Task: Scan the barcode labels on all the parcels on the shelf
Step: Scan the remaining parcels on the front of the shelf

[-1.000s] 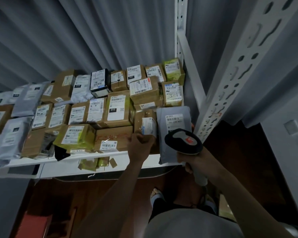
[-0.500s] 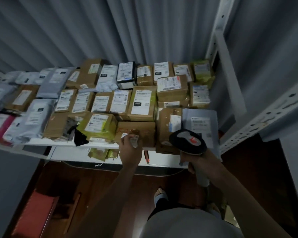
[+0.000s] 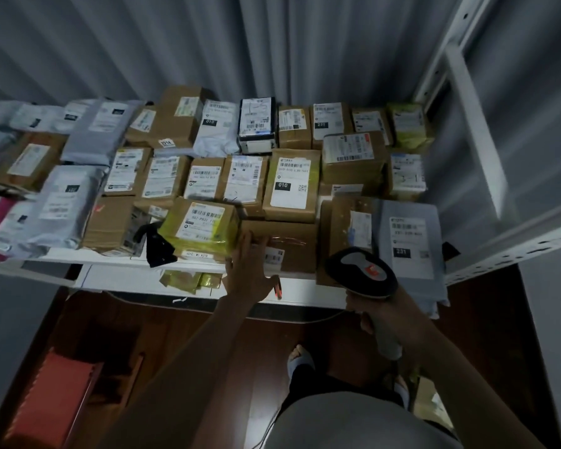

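Fingers of left hand (image 3: 248, 273) spread on brown box (image 3: 280, 244) | right hand (image 3: 378, 314) grips scanner (image 3: 361, 273) | yellow parcel (image 3: 201, 226) beside

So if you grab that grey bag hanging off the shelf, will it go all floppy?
Probably. The grey bag looks like a soft plastic mailer, and its lower end already droops past the shelf edge. It looks flat, so likely light, and the smooth plastic may be slippery.
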